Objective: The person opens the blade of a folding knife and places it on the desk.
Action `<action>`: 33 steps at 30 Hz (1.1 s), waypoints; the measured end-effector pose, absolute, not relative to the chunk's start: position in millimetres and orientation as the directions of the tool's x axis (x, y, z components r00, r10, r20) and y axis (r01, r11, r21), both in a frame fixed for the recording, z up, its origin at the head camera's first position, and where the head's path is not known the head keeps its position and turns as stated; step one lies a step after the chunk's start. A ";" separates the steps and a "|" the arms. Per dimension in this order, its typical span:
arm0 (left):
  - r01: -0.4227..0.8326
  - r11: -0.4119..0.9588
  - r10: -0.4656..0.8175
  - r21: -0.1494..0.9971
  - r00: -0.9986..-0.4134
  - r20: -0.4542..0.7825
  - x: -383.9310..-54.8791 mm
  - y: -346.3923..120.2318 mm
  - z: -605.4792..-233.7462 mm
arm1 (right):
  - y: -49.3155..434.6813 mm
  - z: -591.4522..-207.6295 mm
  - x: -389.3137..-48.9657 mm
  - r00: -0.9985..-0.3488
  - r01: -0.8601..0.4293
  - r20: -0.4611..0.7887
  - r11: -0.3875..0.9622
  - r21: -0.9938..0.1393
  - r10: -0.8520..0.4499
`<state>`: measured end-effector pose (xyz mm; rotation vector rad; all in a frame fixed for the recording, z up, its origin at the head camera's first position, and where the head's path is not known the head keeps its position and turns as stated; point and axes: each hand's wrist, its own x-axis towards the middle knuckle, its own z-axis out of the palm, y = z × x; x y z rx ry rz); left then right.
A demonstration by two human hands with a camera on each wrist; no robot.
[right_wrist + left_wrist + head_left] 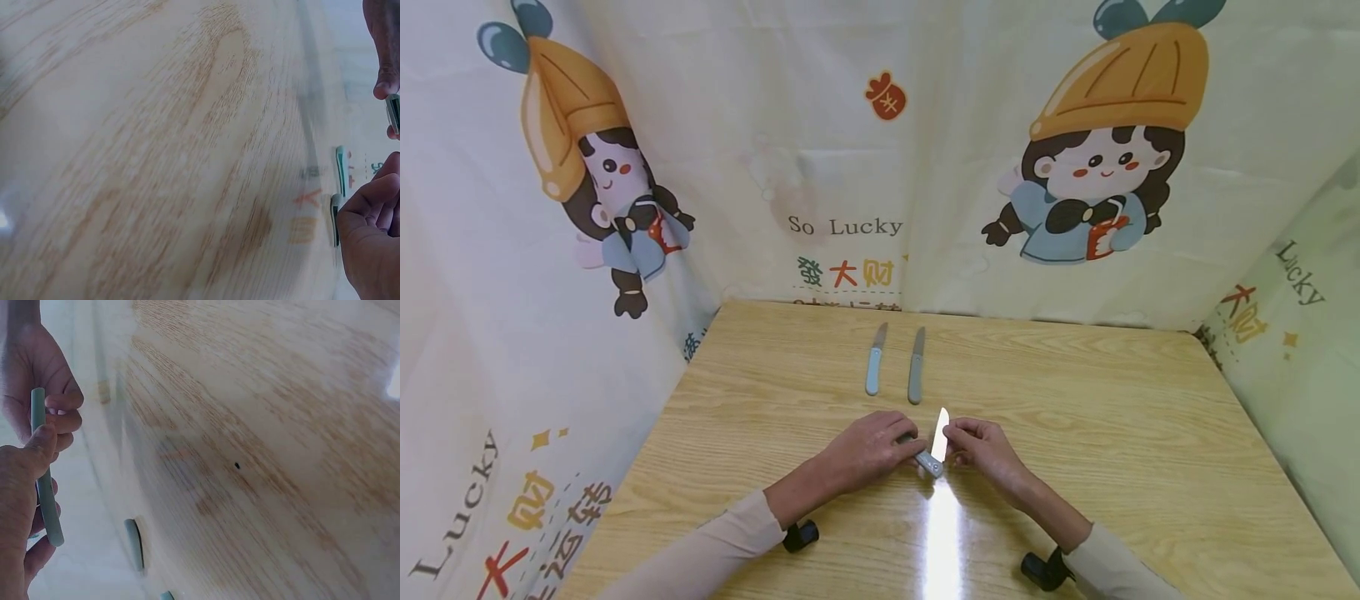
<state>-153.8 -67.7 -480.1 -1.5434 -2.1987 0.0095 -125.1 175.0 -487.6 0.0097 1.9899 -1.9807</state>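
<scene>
My left hand (872, 448) grips the grey handle of a folding knife (929, 463) low over the table. Its bright blade (939, 435) stands swung partly out, at an angle to the handle. Thumb and fingers of my right hand (990, 454) pinch the blade from the right side. In the left wrist view the handle (50, 509) looks greenish and runs between thumb and fingers. The right wrist view has only the knife's end (393, 114) at its edge, and the blade is hidden there.
Beyond my hands, a light-blue folding knife (873, 371) and a grey one (915, 379) lie unfolded, blades pointing away. A printed cloth (955, 167) hangs behind the wooden table (1075, 392) and on both sides. Glare streaks the tabletop below the knife.
</scene>
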 end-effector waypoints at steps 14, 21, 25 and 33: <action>0.873 0.399 0.886 -0.282 -0.287 0.366 -150.1 -71.8 -480.6 | 177.3 -487.4 -125.6 -0.943 0.230 -0.232 0.039 -0.972 -0.239; 0.868 0.411 0.872 -0.277 -0.287 0.397 -148.8 -73.6 -482.6 | 177.1 -489.2 -126.0 -0.945 0.242 -0.241 0.025 -0.970 -0.221; 0.876 0.416 0.860 -0.243 -0.293 0.417 -146.9 -74.0 -484.8 | 177.7 -490.9 -126.4 -0.946 0.242 -0.238 0.009 -0.970 -0.219; 0.870 0.453 0.829 -0.194 -0.331 0.451 -143.2 -72.7 -489.7 | 178.1 -491.5 -125.6 -0.952 0.251 -0.247 0.003 -0.968 -0.182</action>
